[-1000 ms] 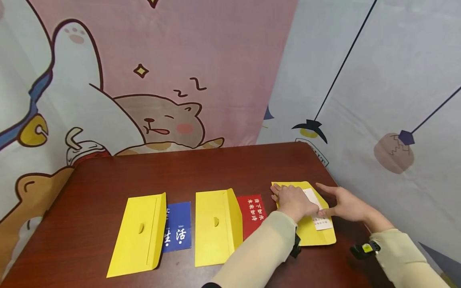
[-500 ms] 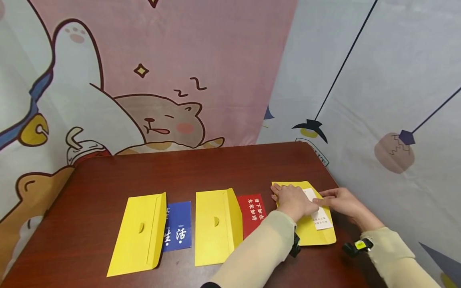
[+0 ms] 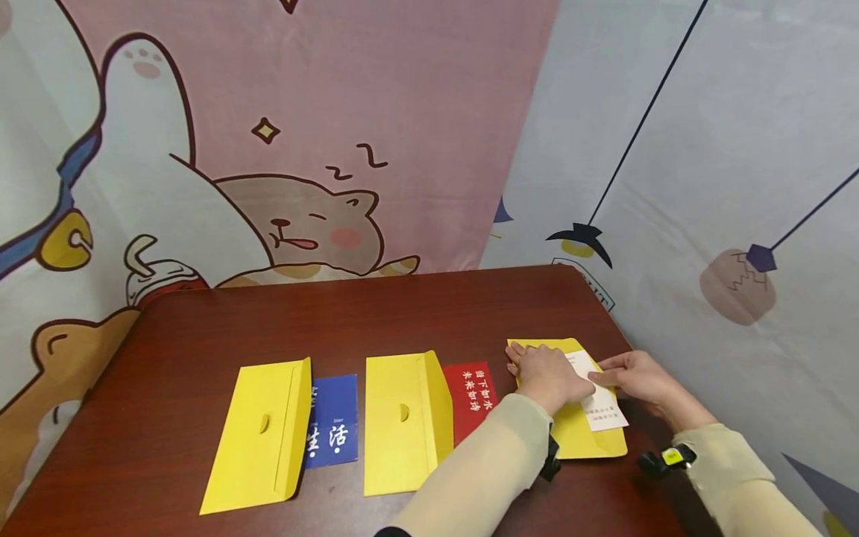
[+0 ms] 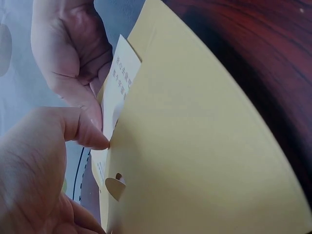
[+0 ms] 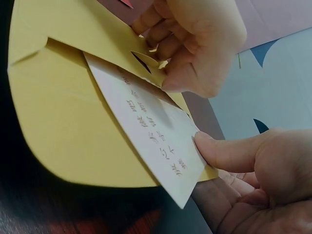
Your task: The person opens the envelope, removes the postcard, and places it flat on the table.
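A yellow envelope (image 3: 576, 440) lies at the table's right side with its flap unfolded. Out of its mouth sticks a white card (image 3: 604, 409) printed with lines of characters. My left hand (image 3: 546, 377) holds the envelope, its thumb tip at the edge of the mouth beside the half-round notch, as the right wrist view shows. My right hand (image 3: 640, 382) pinches the card near its right edge, thumb on the printed face and fingers beneath. In the right wrist view one corner of the card (image 5: 146, 122) reaches past the flap's edge. The card's other end is hidden inside the envelope.
Two more yellow envelopes, one at the left (image 3: 251, 440) and one in the middle (image 3: 396, 432), lie on the dark red table (image 3: 376, 313). A blue card (image 3: 335, 421) and a red card (image 3: 470, 395) stick out of them. A printed cloth hangs behind.
My right hand has come in and closed its thumb and fingers on the white card. The card has slid slightly to the right, past the flap. My left hand has stayed put.
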A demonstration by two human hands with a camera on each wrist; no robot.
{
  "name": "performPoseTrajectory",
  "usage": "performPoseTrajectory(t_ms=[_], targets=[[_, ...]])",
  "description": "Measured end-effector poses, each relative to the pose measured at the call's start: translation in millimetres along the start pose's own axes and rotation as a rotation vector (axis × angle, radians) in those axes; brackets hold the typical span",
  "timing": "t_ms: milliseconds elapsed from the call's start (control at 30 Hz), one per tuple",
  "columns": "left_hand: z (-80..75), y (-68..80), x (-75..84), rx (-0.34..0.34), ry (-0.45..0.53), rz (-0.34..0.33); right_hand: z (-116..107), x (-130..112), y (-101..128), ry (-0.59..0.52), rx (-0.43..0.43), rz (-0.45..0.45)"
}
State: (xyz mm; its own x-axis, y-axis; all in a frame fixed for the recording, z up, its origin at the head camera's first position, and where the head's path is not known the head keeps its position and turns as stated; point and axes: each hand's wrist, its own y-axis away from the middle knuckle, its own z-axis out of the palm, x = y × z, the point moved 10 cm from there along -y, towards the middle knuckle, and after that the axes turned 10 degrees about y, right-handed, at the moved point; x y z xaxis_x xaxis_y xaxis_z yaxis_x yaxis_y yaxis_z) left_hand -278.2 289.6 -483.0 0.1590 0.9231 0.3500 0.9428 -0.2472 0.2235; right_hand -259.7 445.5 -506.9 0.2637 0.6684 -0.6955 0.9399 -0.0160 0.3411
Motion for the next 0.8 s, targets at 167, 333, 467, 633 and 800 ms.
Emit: performPoseTrajectory(t_ms=[167,333,467,633,800], targets=[[0.2,-2.0,-1.0,0.013,0.009,-0.001,-2,4,-1,0.013,0.002,-0.005],[-0.6,-1.9,-0.8,0.02,0.002,0.006,-6,6,-1,0.043,0.015,0.01],[-0.9,-1.4,0.6,0.022,-0.004,0.014,-8,5,0,0.037,0.014,0.012],[-1.2,-0.7,1.8,0.03,0.001,0.022,-10,6,1,0.032,0.004,0.017],[-1.7,-0.6,1.4,0.032,0.007,0.023,-13,7,1,0.01,0.003,0.018]])
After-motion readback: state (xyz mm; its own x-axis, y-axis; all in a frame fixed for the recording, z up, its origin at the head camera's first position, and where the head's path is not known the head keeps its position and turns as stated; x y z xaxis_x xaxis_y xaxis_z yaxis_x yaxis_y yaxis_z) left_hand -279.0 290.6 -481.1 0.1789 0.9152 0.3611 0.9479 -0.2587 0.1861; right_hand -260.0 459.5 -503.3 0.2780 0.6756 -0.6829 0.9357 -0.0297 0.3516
